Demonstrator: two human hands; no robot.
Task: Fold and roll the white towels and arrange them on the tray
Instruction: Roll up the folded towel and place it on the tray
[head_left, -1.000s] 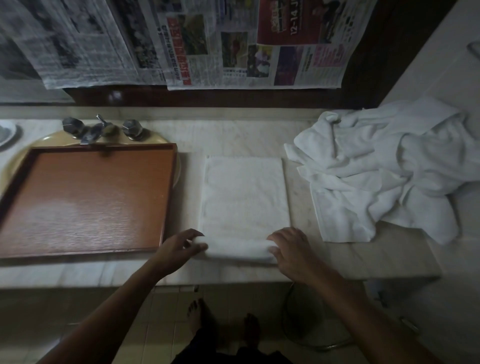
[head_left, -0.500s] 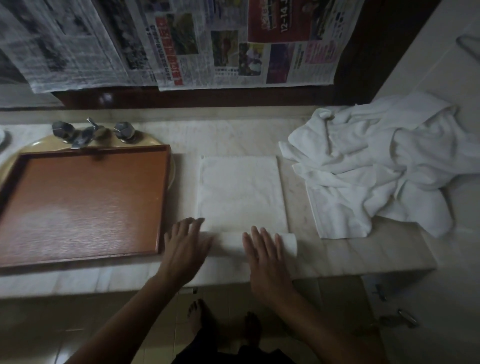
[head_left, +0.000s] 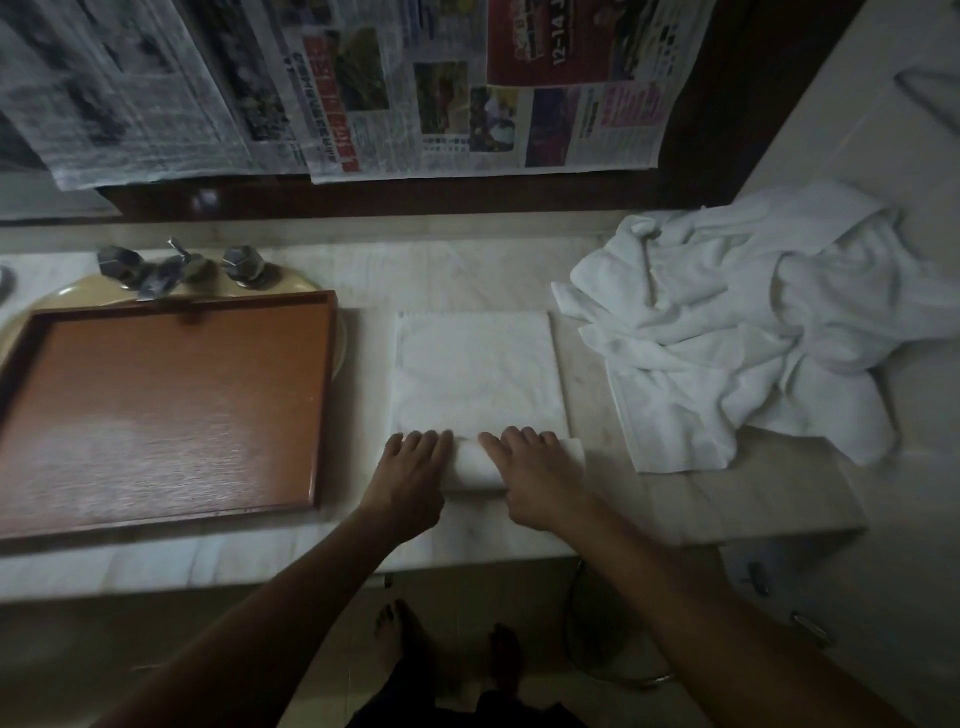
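Note:
A folded white towel (head_left: 478, 374) lies flat on the marble counter, its near end rolled into a thick tube (head_left: 474, 465). My left hand (head_left: 410, 480) presses palm-down on the roll's left part, fingers stretched forward. My right hand (head_left: 535, 478) lies flat on its right part, and the roll's right end sticks out past it. A brown wooden tray (head_left: 171, 317) with nothing on it sits to the left, resting over a sink. A heap of loose white towels (head_left: 753, 322) lies at the right.
Metal tap handles (head_left: 176, 267) stand behind the tray. Newspaper sheets (head_left: 363, 88) hang on the wall behind the counter. The counter's front edge (head_left: 675, 545) runs just under my wrists. My bare feet (head_left: 447, 654) show on the floor below.
My hands went from pinching the roll's ends to lying flat on top of it. The roll has grown thicker and moved a little away from me up the towel.

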